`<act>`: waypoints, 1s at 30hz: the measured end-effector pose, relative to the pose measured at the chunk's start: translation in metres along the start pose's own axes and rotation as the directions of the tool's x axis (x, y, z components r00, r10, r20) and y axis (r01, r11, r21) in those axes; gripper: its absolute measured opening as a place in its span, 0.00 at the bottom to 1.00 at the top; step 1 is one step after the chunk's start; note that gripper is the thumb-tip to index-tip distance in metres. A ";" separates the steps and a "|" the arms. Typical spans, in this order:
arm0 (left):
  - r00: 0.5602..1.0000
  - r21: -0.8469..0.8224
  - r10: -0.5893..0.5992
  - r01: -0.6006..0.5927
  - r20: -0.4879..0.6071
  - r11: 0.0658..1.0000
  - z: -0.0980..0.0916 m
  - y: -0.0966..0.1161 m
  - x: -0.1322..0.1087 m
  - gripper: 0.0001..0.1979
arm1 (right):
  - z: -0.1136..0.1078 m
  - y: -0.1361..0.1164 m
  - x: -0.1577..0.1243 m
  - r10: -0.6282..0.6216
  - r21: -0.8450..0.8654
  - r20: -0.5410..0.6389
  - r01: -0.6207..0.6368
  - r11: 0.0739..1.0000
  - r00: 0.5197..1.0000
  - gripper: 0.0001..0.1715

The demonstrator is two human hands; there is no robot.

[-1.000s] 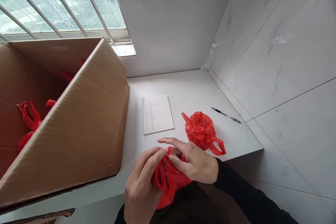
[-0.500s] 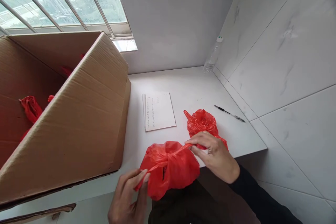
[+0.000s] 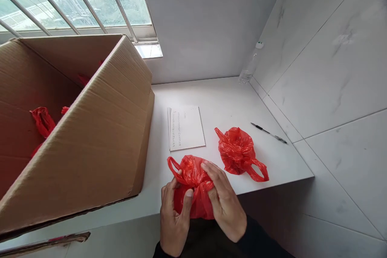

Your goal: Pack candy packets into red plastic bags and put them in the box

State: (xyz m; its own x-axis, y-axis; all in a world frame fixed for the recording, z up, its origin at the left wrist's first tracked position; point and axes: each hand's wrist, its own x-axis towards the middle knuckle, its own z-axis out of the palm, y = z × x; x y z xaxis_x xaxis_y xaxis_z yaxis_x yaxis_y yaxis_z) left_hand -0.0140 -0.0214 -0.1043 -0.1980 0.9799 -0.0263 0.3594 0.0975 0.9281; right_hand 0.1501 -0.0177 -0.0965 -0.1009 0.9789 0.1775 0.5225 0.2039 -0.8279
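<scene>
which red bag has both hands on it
The nearer bag, at the front edge of the table; the farther bag near the pen and red plastic in the cardboard box are untouched.

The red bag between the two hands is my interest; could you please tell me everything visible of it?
The red bag looks like thin, crinkled, slightly glossy plastic, bulging and gathered into a knot-like bunch on top. One looped handle sticks out at the picture's upper left. It sits at the table's near edge, cupped by the left hand and right hand. Its contents are hidden.
</scene>
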 end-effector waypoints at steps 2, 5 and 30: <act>1.000 0.018 -0.019 0.019 -0.005 1.000 0.001 -0.001 0.010 0.26 | 0.016 0.010 -0.006 -0.031 -0.102 0.025 0.033 0.994 0.999 0.37; 0.999 0.061 -0.052 0.052 0.001 0.997 0.004 -0.007 0.022 0.24 | 0.030 0.024 -0.009 -0.076 -0.224 0.044 0.084 0.971 0.996 0.41; 0.962 -0.302 -0.214 0.156 -0.169 0.941 0.012 0.031 0.023 0.22 | -0.005 0.000 0.019 0.213 0.408 -0.016 -0.188 0.894 0.977 0.20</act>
State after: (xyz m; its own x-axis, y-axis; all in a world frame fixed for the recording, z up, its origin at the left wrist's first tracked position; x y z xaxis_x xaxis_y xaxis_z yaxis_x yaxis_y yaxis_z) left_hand 0.0034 0.0065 -0.0808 -0.4211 0.8926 -0.1612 0.0319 0.1922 0.9808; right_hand 0.1522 0.0005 -0.0907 0.0262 0.9996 0.0058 0.1406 0.0021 -0.9901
